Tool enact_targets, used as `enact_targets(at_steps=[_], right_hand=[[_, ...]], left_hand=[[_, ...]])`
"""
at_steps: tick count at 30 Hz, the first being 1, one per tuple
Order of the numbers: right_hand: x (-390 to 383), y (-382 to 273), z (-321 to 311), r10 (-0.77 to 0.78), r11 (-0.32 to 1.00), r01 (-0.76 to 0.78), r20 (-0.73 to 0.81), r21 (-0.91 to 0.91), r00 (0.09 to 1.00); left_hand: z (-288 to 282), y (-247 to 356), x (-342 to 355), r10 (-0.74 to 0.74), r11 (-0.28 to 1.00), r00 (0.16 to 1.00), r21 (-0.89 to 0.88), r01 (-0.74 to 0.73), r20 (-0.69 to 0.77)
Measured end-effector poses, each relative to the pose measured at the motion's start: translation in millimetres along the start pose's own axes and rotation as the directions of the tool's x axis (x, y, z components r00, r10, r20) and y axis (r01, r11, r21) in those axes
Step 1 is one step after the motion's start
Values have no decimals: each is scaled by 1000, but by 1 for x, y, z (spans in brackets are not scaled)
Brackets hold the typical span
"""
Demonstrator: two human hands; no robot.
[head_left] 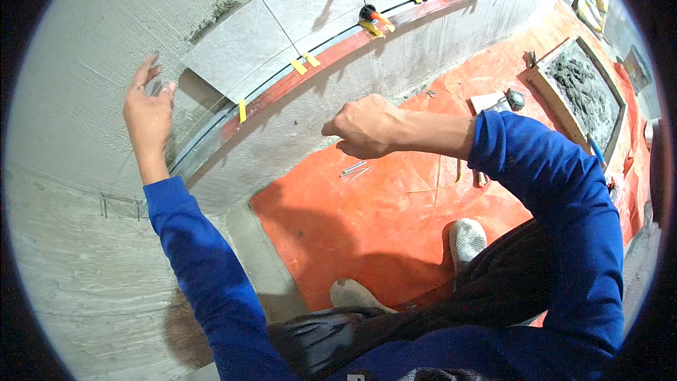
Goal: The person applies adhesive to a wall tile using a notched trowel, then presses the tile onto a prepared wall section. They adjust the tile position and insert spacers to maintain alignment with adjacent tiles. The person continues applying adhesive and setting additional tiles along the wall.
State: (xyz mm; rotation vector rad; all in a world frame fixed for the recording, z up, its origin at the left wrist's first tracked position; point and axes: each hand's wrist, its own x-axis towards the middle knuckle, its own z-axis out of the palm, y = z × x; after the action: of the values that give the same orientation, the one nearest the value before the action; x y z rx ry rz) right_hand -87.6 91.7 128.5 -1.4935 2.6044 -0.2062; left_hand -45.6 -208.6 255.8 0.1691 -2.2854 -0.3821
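Note:
My left hand (149, 114) is raised beside the bare cement wall, left of the end of a row of grey tiles (243, 42). Its thumb and fingers are apart, with nothing visible held. In front of the ledge below the tiles, my right hand (367, 127) is closed, fingers curled under; whatever they may hold is hidden. A long straight rail with a red face (271, 92) runs along the tiles' lower edge. Yellow wedges (299, 67) sit in the gap there. Black tile levelers with red handles (368, 14) stand at the joints.
An orange sheet (303, 204) covers the floor, with thin metal rods (355, 169) lying on it. To the right stand a tray of wet grey mortar (582, 88) and a trowel-like tool (492, 102). Short wires (121, 201) poke from the wall at left.

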Motion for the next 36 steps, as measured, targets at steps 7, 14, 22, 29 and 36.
enact_targets(at_steps=[7, 14, 22, 29, 36], right_hand=[[-17, 7, -10, 13, 1000, -13, -66, -10, 998], [-59, 47, -9, 10, 998, -19, -149, -57, 989], [-106, 90, 27, 90, 996, -90, -41, 9, 995], [-120, 112, 30, 180, 984, -178, 132, -23, 975], [-118, 124, 32, 210, 977, -203, 147, -62, 967]], left_hand=[[2, 7, -2, -82, 996, 996, -24, 81, -29], [-4, 6, -4, -124, 873, 987, -485, 57, -106], [0, 47, -12, 12, 511, 961, -827, 232, 277], [38, 90, -20, -9, 719, 987, -685, 116, 159], [42, 68, -2, 25, 929, 994, -364, -62, -107]])
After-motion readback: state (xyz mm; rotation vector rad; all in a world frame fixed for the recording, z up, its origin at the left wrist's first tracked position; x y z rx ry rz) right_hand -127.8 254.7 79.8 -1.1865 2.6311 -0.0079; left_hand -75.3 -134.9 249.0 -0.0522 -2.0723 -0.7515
